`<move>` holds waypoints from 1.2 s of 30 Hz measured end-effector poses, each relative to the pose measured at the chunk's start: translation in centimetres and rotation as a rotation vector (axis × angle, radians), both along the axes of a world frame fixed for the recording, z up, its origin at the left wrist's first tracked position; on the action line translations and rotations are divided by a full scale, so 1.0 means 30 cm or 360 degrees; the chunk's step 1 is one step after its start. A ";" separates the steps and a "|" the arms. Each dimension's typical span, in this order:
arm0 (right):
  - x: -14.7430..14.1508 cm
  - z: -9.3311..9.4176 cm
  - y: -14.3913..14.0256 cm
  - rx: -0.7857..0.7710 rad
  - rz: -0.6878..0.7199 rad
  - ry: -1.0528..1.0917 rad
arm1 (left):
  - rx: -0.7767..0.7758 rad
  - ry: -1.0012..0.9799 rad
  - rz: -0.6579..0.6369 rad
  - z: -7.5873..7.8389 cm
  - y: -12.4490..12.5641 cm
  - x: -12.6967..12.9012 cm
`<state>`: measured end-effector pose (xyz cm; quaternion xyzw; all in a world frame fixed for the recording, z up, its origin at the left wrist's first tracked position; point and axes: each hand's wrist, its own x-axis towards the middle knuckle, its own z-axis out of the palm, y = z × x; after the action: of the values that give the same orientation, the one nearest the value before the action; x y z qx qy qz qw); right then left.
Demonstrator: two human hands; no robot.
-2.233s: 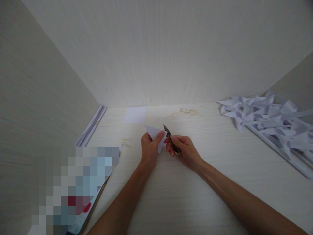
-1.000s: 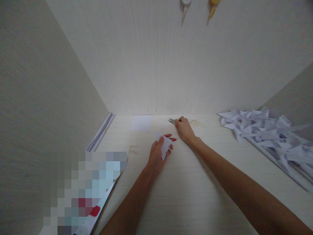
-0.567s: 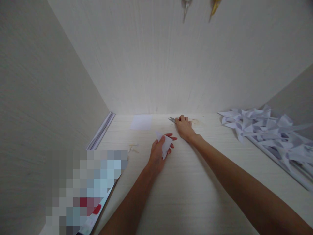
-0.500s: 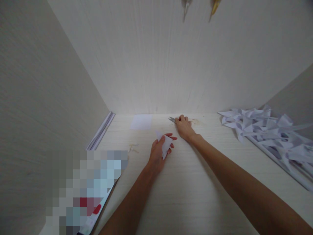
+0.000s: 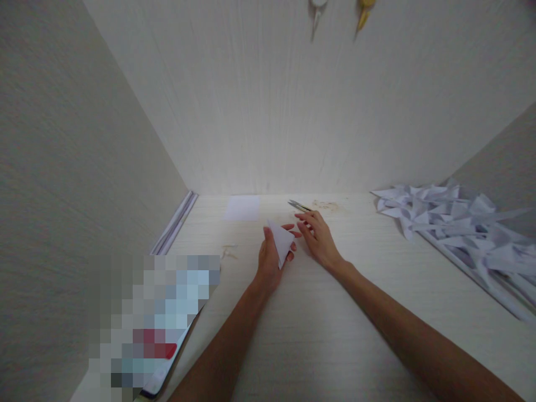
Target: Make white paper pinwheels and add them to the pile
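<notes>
My left hand (image 5: pixel 270 262) grips a small folded white paper triangle (image 5: pixel 281 241) and holds it just above the pale wooden desk (image 5: pixel 318 324). Just to the right of it my right hand (image 5: pixel 319 237) hovers with its fingers spread and nothing in it. A small pair of scissors (image 5: pixel 298 206) lies on the desk just beyond my right fingertips, near the back wall.
A white square sheet (image 5: pixel 242 207) lies at the back of the desk. A heap of folded white paper pieces (image 5: pixel 452 215) covers the right side. A blurred-out object (image 5: pixel 154 318) sits at the front left. Thin strips (image 5: pixel 173 223) run along the left wall. Two items (image 5: pixel 339 14) hang above.
My right hand carried the scissors to the back of the desk, let them go there and drew back toward the paper. My left hand kept hold of the triangle.
</notes>
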<state>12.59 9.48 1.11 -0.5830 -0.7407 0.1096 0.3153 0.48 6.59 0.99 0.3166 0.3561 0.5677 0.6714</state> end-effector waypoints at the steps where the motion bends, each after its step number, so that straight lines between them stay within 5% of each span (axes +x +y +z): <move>1: 0.002 -0.001 -0.045 -0.0036 0.0159 0.0316 | 0.0056 0.0079 0.0010 -0.005 -0.002 0.002; 3: 0.012 -0.004 -0.126 -0.0110 0.0360 0.0778 | 0.0190 0.0276 0.0003 -0.013 -0.010 0.007; 5: 0.026 -0.008 -0.181 -0.0134 0.0298 0.1027 | 0.0347 0.0482 -0.0035 -0.015 -0.023 0.013; 12: 0.051 -0.023 -0.186 -0.0075 0.0354 0.1222 | 0.0617 0.0916 -0.0126 -0.004 -0.043 0.013; 29: 0.057 -0.002 -0.174 -0.0066 0.0326 0.1263 | 0.0158 0.0445 -0.0236 -0.004 -0.013 -0.009; 36: 0.062 -0.008 -0.173 -0.0101 0.0187 0.1206 | -0.0104 -0.0082 -0.0130 0.006 -0.005 -0.008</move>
<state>14.45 4.30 0.87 -0.4672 -0.6000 0.3580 0.5419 0.25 6.44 1.16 0.2940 0.3438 0.5357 0.7130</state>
